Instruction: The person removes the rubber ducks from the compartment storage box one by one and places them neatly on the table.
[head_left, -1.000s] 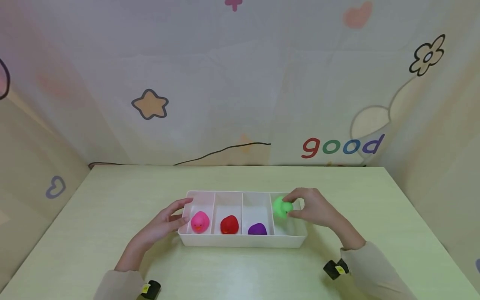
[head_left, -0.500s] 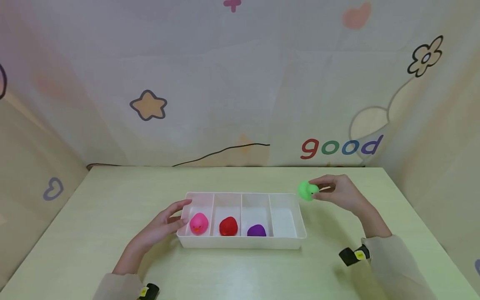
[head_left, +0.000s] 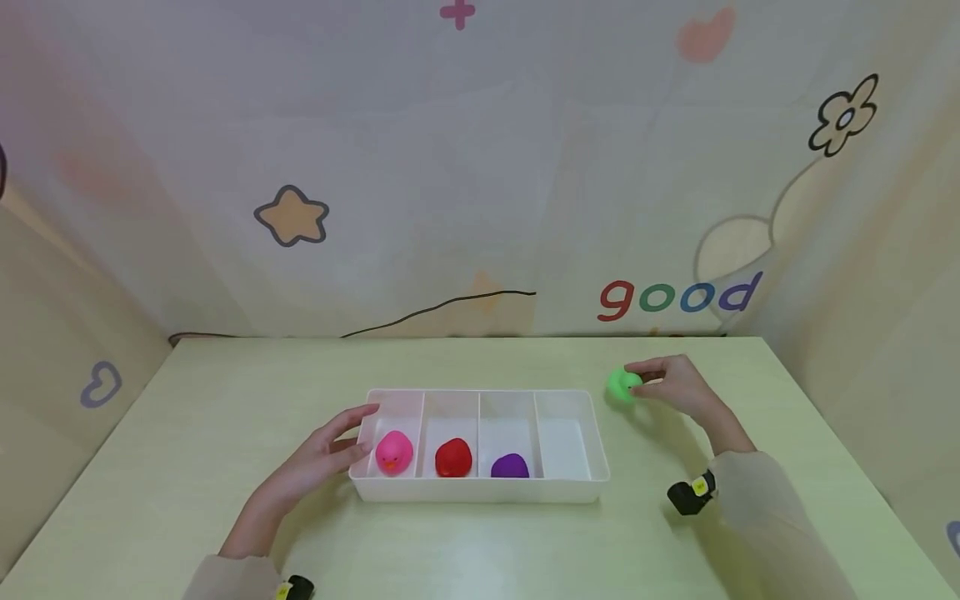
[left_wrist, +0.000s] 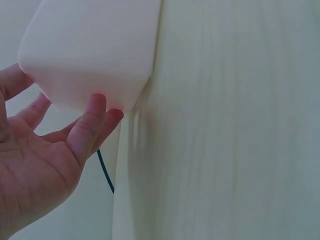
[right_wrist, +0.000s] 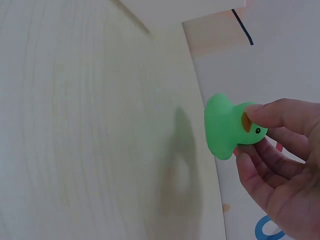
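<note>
My right hand [head_left: 681,387] pinches a green rubber duck [head_left: 622,384] just past the far right corner of a white tray [head_left: 480,492]. In the right wrist view the thumb lies by the duck's orange beak [right_wrist: 246,122], and its flat base faces the table. My left hand [head_left: 311,454] touches the tray's left end, with fingertips [left_wrist: 97,100] against the outer wall. The tray has compartments in a row. A pink duck [head_left: 394,452] sits in the leftmost one, a red rounded toy [head_left: 453,457] beside it, then a purple one [head_left: 510,466]. The rightmost compartment [head_left: 564,442] is bare.
The tray stands mid-table on a pale wooden table [head_left: 480,550]. A printed cloth [head_left: 450,167] hangs behind the table's back edge and along both sides. Each wrist bears a small black camera [head_left: 690,495] at the sleeve.
My right hand has lifted the green duck out of the rightmost compartment and carried it right and back, beyond the tray. The left hand stays at the tray's left end.
</note>
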